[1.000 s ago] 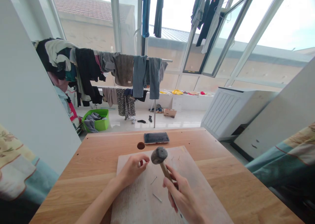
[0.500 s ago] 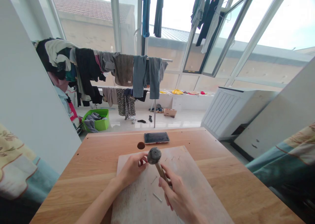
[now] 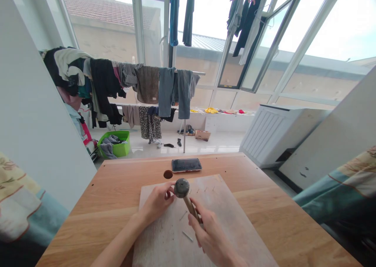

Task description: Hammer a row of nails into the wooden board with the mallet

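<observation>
My right hand [image 3: 210, 230] is wrapped round the wooden handle of a hammer [image 3: 181, 188], whose dark rounded head is raised in front of my left fingertips. With thumb and fingers pinched together, my left hand [image 3: 158, 200] rests near the far left of a pale wooden board [image 3: 158, 243]. The hammer head hides whatever those fingertips may hold. Several thin nails stand in a row along the board's far side, one nail [image 3: 213, 188] at the right end. Nearer me, a thin nail [image 3: 183, 215] and a thicker nail [image 3: 187, 236] are on the board between my hands.
Beneath the board is a wooden table [image 3: 264, 208] with a round hole [image 3: 168, 174]. A phone [image 3: 187, 165] lies just beyond the board. Past the table are a green basket [image 3: 120, 147], a drying rack of clothes [image 3: 147, 85] and a white cabinet-like unit [image 3: 261, 132].
The hammer head has shifted slightly left and down towards my left fingertips, and my right hand has moved with it. My left hand keeps its pinch in the same place.
</observation>
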The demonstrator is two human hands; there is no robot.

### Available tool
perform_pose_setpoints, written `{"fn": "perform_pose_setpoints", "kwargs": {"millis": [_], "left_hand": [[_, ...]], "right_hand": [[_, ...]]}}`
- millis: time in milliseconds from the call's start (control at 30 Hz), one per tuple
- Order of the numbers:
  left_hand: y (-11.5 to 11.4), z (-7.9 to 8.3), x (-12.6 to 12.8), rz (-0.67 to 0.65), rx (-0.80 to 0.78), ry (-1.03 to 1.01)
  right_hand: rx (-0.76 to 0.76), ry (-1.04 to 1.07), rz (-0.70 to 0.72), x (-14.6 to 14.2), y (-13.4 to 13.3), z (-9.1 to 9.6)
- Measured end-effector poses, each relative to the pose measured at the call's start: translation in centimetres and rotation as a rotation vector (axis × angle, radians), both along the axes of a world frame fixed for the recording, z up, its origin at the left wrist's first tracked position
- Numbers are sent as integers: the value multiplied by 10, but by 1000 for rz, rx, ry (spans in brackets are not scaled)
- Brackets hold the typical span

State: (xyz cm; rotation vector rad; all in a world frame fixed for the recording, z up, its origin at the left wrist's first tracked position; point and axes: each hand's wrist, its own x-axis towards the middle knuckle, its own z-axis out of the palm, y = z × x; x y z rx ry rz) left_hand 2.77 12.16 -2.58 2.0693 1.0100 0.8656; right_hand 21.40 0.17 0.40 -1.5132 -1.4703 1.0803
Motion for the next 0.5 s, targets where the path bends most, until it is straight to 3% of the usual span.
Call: {"fn": "perform_pose_setpoints", "kwargs": {"millis": [167, 300, 367, 500], "left_hand": [[-1, 0, 1, -2, 21, 34], [-10, 16, 5, 109, 186, 181], [-21, 29, 9, 51, 263, 305], [-48, 43, 25, -213, 478, 616]], "right_hand": [[15, 42, -25, 1, 0, -1], [2, 72, -98, 13, -12, -14], [-26, 83, -159, 22, -22, -24], [-47, 72, -260, 40, -38, -40]]}}
